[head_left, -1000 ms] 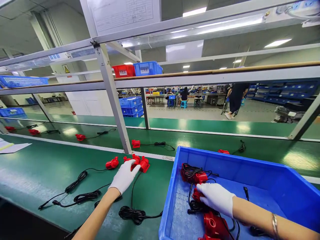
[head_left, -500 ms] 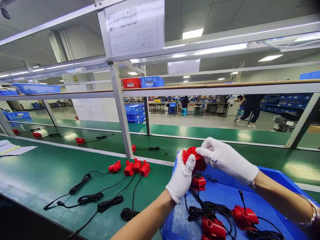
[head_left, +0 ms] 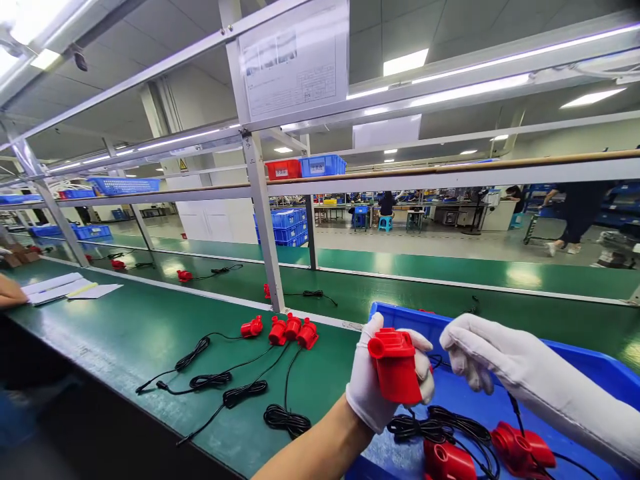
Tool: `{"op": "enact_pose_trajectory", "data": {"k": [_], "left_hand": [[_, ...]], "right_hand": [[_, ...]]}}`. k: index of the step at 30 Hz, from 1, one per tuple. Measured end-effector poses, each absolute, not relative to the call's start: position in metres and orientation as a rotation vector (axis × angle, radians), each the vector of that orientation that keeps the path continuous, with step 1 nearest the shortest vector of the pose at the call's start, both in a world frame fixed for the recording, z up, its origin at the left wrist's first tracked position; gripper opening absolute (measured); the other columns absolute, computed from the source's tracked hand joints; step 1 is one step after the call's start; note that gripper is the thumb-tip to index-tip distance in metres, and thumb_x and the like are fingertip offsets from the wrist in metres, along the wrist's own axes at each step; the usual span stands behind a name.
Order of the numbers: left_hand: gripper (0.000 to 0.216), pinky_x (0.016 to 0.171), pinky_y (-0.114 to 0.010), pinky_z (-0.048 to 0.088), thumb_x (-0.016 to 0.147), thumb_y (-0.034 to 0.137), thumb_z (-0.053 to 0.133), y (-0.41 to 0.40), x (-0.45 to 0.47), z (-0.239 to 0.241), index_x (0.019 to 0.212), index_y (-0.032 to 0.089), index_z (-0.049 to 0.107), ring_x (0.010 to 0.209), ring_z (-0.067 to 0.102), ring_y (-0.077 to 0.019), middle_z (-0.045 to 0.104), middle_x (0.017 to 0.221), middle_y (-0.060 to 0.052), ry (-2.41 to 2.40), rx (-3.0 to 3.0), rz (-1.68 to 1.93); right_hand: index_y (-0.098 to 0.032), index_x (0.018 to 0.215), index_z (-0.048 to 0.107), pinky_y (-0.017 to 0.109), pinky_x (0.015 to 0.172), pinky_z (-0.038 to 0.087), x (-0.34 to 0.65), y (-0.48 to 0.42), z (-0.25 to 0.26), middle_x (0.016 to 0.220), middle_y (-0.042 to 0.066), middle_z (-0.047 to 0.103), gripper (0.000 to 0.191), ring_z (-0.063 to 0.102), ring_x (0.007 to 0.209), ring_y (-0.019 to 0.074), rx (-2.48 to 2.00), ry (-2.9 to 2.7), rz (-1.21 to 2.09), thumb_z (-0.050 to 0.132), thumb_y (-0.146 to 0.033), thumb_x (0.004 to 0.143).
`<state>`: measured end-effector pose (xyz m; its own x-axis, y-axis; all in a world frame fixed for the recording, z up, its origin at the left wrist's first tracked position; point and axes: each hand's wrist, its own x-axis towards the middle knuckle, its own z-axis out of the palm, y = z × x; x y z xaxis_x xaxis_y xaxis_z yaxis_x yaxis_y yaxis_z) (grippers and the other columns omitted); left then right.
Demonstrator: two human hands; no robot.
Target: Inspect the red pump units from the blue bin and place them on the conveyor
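My left hand (head_left: 367, 387), in a white glove, is wrapped around a red plastic water pump (head_left: 395, 367) with a short round spout, held above the blue bin. Just to its right, clear of the pump, my gloved right hand (head_left: 480, 353) has its fingers curled together; whether anything is between them is hidden. In the blue bin (head_left: 410, 315) below lie more red pumps (head_left: 450, 460) with coiled black cables (head_left: 465, 427). Several red pumps (head_left: 277, 330) stand on the green bench to the left, their bundled cables (head_left: 245, 393) stretched toward the front edge.
A metal post (head_left: 265, 227) rises from the green bench (head_left: 125, 333) and carries a shelf with red and blue boxes (head_left: 323, 165). More pumps lie on the strip behind. At far left, another person's arm (head_left: 10, 292) rests beside papers (head_left: 65, 290).
My right hand has come off the pump and moved right, fingers curled. My left hand has turned the pump so its spout faces me. The view has swung left.
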<state>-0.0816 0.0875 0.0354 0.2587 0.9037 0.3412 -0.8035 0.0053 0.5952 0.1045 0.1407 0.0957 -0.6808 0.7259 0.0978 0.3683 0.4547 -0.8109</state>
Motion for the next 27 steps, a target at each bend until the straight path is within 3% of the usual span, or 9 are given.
{"op": "enact_pose_trajectory", "data": {"k": [3,6,10,14,17,19,21,25,27], "left_hand": [[0.07,0.05,-0.028,0.039,0.09,0.076,0.031,0.081,-0.08,0.038,0.085,0.013,0.061,0.049,0.051,-0.015,0.053,0.059,-0.003,0.346,0.856,1.537],[0.061,0.073,-0.032,0.047,0.093,0.071,0.032,0.07,-0.084,0.035,0.095,0.016,0.058,0.074,0.056,-0.0178,0.057,0.082,-0.005,0.705,1.099,1.819],[0.053,0.087,-0.037,0.047,0.092,0.07,0.036,0.063,-0.1,0.017,0.116,0.024,0.047,0.089,0.055,-0.0208,0.051,0.104,-0.008,1.087,1.777,1.978],[0.08,0.099,-0.047,0.048,0.076,0.073,0.063,0.067,-0.112,0.005,0.137,0.035,0.028,0.106,0.059,-0.0289,0.053,0.115,-0.01,1.074,2.45,2.117],[0.111,0.11,-0.051,0.041,0.071,0.059,0.079,0.069,-0.111,0.0,0.15,0.032,0.007,0.128,0.05,-0.0351,0.048,0.137,-0.018,1.381,2.544,2.082],[0.108,0.111,-0.05,0.042,0.078,0.051,0.076,0.072,-0.11,-0.009,0.153,0.027,0.003,0.135,0.045,-0.0336,0.04,0.147,-0.021,1.638,2.427,1.922],[0.089,0.111,-0.051,0.044,0.087,0.043,0.066,0.077,-0.112,-0.023,0.154,0.024,0.01,0.137,0.045,-0.0318,0.041,0.15,-0.02,1.809,2.364,1.593],[0.074,0.105,-0.054,0.049,0.08,0.037,0.067,0.09,-0.12,-0.044,0.146,0.019,0.041,0.128,0.054,-0.0387,0.054,0.143,-0.019,1.843,2.447,0.657],[0.058,0.098,-0.048,0.054,0.081,0.036,0.064,0.092,-0.12,-0.043,0.138,0.028,0.054,0.117,0.062,-0.035,0.064,0.131,-0.012,1.772,2.474,0.399]], "right_hand": [[-0.02,0.084,0.056,0.024,0.059,0.046,0.103,0.13,0.093,0.073,0.002,0.06,0.057,0.053,0.061,0.0118,-0.9,-2.307,1.15,0.034,-0.072,0.093],[-0.021,0.082,0.056,0.025,0.054,0.044,0.097,0.117,0.089,0.07,0.003,0.059,0.064,0.049,0.057,0.013,-0.826,-2.353,1.238,0.028,-0.079,0.088],[-0.023,0.082,0.054,0.029,0.06,0.045,0.086,0.107,0.08,0.078,0.005,0.064,0.059,0.051,0.064,0.0167,-0.856,-2.545,0.987,0.033,-0.078,0.087],[-0.024,0.093,0.063,0.034,0.078,0.05,0.088,0.106,0.072,0.095,0.007,0.068,0.05,0.059,0.081,0.0215,-0.689,-2.626,0.858,0.04,-0.068,0.09],[-0.025,0.103,0.065,0.032,0.087,0.05,0.101,0.119,0.072,0.108,0.007,0.067,0.04,0.061,0.094,0.0212,-0.558,-2.632,0.867,0.044,-0.057,0.094],[-0.024,0.107,0.064,0.031,0.089,0.05,0.117,0.139,0.078,0.112,0.007,0.067,0.04,0.061,0.099,0.021,-0.625,-2.556,0.791,0.044,-0.057,0.094],[-0.021,0.103,0.063,0.031,0.083,0.05,0.14,0.168,0.09,0.102,0.007,0.068,0.049,0.062,0.092,0.0216,-0.786,-2.415,0.649,0.044,-0.065,0.092],[-0.018,0.1,0.058,0.03,0.089,0.045,0.209,0.242,0.133,0.095,0.008,0.071,0.049,0.065,0.093,0.0204,-1.093,-2.088,0.438,0.042,-0.064,0.094],[-0.018,0.102,0.056,0.029,0.09,0.041,0.251,0.282,0.16,0.096,0.008,0.071,0.042,0.066,0.094,0.018,-1.32,-1.968,0.229,0.04,-0.056,0.098]]}}
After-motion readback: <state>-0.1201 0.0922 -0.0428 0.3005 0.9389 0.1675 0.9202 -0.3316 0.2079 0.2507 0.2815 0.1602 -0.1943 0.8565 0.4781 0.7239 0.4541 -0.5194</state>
